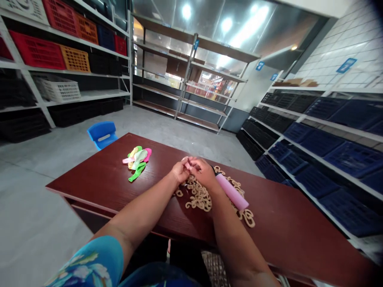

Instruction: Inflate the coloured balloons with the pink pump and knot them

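Note:
My left hand and my right hand meet over the middle of the table, fingertips pinched together. Something small and pale may be between them, but the fingers cover it. Beneath and beside my hands lies a heap of beige curly, loop-shaped pieces. To the right of my right hand, a pink cylinder with a black end rests at a slant among more of these pieces. Off to the left, a small pile of deflated balloons in green, pink, yellow and white lies on the tabletop.
The dark red-brown table spans the view. A blue chair stands beyond its left end. Racks with red, orange and white crates line the left; dark blue crates fill the right racks. Metal shelves stand at the back.

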`<action>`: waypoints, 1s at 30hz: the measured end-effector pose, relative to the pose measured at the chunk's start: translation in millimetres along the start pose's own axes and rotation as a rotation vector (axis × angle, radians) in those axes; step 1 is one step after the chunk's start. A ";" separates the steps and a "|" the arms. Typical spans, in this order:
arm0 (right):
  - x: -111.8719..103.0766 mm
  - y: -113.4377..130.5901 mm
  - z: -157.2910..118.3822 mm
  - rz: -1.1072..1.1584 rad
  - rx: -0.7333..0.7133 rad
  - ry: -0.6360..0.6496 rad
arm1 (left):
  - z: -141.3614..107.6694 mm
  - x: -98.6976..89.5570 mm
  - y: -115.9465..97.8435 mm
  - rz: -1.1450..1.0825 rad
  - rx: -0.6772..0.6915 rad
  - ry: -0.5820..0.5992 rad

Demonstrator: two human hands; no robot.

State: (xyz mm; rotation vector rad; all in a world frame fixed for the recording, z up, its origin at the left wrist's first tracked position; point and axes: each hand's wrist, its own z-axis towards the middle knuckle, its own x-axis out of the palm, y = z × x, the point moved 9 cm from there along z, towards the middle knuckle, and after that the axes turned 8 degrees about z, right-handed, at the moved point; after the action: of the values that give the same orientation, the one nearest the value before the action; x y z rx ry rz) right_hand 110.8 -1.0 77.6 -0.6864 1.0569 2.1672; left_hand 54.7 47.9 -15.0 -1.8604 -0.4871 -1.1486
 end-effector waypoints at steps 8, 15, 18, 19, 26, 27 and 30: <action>-84.9 -99.0 -67.2 -0.612 0.662 0.253 | 10.5 -24.5 -32.6 -0.149 0.169 -0.101; -81.4 -97.2 -110.7 -0.654 0.699 0.318 | 9.7 -27.2 -42.6 -0.218 0.206 -0.105; -71.6 -57.6 -100.3 -0.651 0.517 0.237 | 8.0 -27.5 -45.7 -0.234 0.220 -0.102; -67.1 -44.3 -97.2 -0.640 0.450 0.232 | 7.6 -27.8 -46.5 -0.234 0.222 -0.104; -52.2 -14.1 -93.4 -0.652 0.289 0.279 | 6.6 -28.6 -54.7 -0.252 0.280 -0.130; -51.5 -14.9 -93.4 -0.660 0.289 0.287 | 6.8 -28.0 -54.9 -0.252 0.283 -0.126; -48.8 -16.8 -92.3 -0.672 0.302 0.310 | 7.2 -28.1 -54.7 -0.250 0.294 -0.134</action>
State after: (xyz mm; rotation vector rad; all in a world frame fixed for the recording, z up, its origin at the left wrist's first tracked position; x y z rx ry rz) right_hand 172.0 -83.4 52.1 -1.0697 1.0763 1.3257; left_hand 6.4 86.7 -14.8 -1.6573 -0.9349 -1.0504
